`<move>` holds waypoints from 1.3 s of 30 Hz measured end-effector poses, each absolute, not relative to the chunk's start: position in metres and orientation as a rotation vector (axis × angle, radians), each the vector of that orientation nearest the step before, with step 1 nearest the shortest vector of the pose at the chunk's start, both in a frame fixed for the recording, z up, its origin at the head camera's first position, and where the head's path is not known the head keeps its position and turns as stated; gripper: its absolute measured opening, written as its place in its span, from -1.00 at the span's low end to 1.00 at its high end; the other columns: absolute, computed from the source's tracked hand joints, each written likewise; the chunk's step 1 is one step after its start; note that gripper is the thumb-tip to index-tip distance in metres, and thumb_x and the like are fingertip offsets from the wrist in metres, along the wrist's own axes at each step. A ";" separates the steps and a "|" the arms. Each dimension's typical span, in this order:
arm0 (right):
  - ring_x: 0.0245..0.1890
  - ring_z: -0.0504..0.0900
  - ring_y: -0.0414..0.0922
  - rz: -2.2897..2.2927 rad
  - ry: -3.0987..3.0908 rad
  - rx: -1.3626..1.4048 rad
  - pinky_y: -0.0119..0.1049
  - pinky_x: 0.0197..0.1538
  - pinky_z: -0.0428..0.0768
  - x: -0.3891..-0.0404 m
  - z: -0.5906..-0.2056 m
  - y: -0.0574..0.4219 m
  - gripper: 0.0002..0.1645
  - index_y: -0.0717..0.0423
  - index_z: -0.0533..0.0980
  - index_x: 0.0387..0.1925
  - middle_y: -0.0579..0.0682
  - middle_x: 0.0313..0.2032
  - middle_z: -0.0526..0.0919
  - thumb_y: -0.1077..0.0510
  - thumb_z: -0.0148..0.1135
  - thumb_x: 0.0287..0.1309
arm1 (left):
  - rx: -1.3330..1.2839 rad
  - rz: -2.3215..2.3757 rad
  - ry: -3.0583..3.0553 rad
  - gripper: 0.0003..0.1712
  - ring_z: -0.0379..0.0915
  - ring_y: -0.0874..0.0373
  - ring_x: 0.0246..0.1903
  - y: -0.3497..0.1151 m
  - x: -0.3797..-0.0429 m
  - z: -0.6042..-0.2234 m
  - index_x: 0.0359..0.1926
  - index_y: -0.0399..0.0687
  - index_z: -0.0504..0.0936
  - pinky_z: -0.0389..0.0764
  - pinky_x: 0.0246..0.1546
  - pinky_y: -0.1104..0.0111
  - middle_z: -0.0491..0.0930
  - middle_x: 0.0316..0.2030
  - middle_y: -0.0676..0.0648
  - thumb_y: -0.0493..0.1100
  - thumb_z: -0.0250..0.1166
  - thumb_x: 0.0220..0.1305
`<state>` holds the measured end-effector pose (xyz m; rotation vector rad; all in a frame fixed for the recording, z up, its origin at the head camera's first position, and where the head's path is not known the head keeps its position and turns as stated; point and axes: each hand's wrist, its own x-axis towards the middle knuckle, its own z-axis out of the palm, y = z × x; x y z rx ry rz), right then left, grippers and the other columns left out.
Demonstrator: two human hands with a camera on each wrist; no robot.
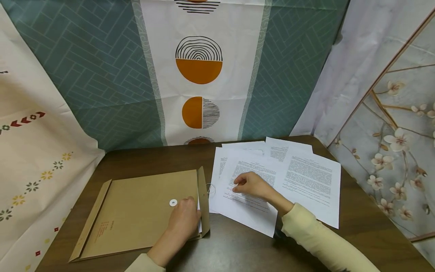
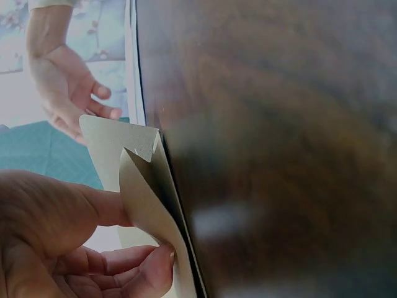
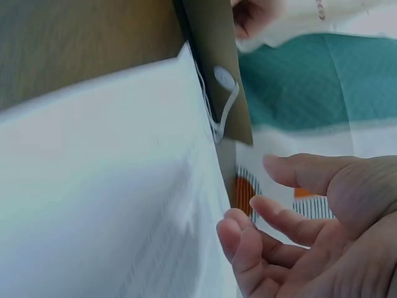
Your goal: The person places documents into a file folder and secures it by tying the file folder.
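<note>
My left grip (image 1: 184,217) is pinching the mouth edge of the flat brown kraft-paper envelope (image 1: 146,207), which lies on the left part of the dark wooden counter (image 1: 231,249), its end flap standing up. A white round paper button (image 1: 173,203) sits beside my knuckles; a thin white string (image 1: 211,189) hangs at the flap. My right grip (image 1: 253,184) is released, fingers loosely bent, over the overlapping white printed paper sheets (image 1: 249,207) right of the envelope; whether it touches them, I cannot fairly say.
</note>
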<state>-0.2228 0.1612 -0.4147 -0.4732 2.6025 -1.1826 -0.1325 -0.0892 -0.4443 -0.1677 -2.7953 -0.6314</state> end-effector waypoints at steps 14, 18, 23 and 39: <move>-0.10 0.54 0.02 -1.132 2.672 -0.265 -0.13 -0.07 0.56 -0.244 -0.391 0.227 -0.44 0.38 0.55 0.15 0.15 -0.08 0.62 0.10 0.40 0.25 | -0.163 -0.605 -2.802 -0.81 0.61 -0.21 -0.53 -0.088 -0.132 -0.442 -0.52 -0.35 0.53 0.58 -0.51 0.02 0.57 -0.57 -0.30 -0.41 0.43 -0.05; 0.03 0.60 0.11 -1.169 2.633 -0.224 0.00 0.02 0.62 -0.251 -0.386 0.245 -0.38 0.41 0.48 0.23 0.25 0.06 0.60 0.09 0.37 0.30 | -0.153 -0.623 -2.804 -0.78 0.60 -0.19 -0.54 -0.089 -0.131 -0.442 -0.52 -0.35 0.52 0.58 -0.53 0.03 0.56 -0.58 -0.29 -0.40 0.45 -0.04; 0.14 0.58 0.19 -1.190 2.615 -0.170 0.11 0.12 0.58 -0.261 -0.382 0.266 -0.31 0.43 0.42 0.30 0.32 0.16 0.54 0.05 0.35 0.31 | -0.169 -0.607 -2.812 -0.80 0.61 -0.20 -0.51 -0.088 -0.132 -0.443 -0.50 -0.37 0.55 0.60 -0.50 0.03 0.55 -0.58 -0.25 -0.40 0.45 -0.03; 0.22 0.44 0.40 -0.837 2.847 -0.169 0.21 0.19 0.49 -0.300 -0.399 0.295 -0.27 0.59 0.35 0.28 0.53 0.24 0.42 0.11 0.31 0.30 | -0.190 -0.581 -2.883 -0.77 0.63 -0.21 -0.46 -0.087 -0.136 -0.441 -0.45 -0.39 0.59 0.62 -0.43 0.03 0.56 -0.53 -0.22 -0.35 0.50 0.00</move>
